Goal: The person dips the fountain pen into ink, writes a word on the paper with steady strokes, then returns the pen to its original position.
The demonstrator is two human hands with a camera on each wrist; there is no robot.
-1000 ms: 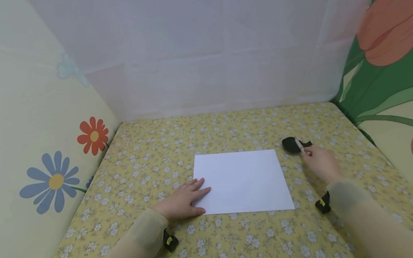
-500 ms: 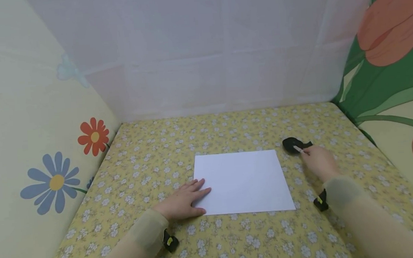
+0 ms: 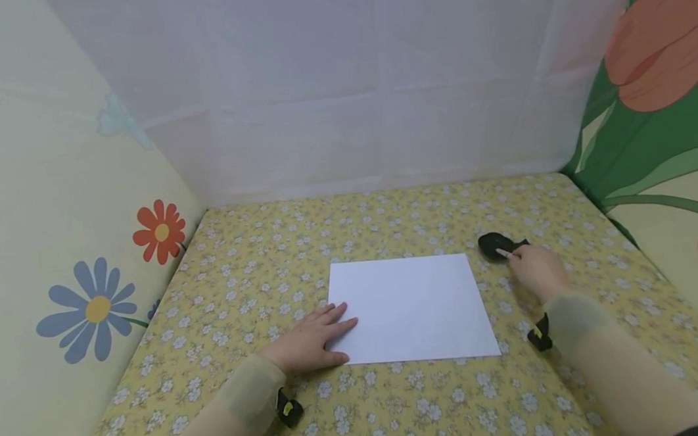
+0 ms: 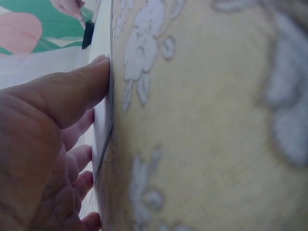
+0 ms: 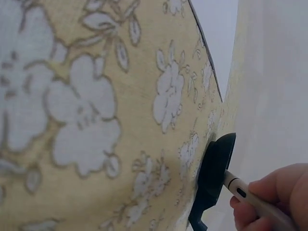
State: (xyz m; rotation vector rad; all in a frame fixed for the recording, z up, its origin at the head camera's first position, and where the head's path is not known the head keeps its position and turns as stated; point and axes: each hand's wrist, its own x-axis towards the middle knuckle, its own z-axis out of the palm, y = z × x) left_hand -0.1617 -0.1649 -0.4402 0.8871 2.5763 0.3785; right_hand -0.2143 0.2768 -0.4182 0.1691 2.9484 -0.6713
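Observation:
My left hand (image 3: 308, 338) rests with fingers spread on the left edge of a blank white sheet of paper (image 3: 419, 306). In the left wrist view the thumb (image 4: 82, 89) lies along the paper's edge. Off the sheet's upper right corner, my right hand (image 3: 540, 270) pinches a slim white pen-like stick (image 5: 260, 204) with a dark ring. Its far end meets a small black, rounded, shallow dish (image 5: 216, 166) with a short tab; the tip itself is hidden there. In the head view the stick overlaps the black dish (image 3: 492, 245).
A yellow cloth with white flowers (image 3: 256, 249) covers the table. Behind it hangs a pale plain sheet (image 3: 349, 112), with flower-printed panels at left (image 3: 42, 247) and right (image 3: 665, 142). Each wrist carries a small black device (image 3: 289, 409).
The pen-like stick has swung from lying across the black dish to a lower tilt with its end at the dish. My right wrist has shifted slightly left; the left hand stays put.

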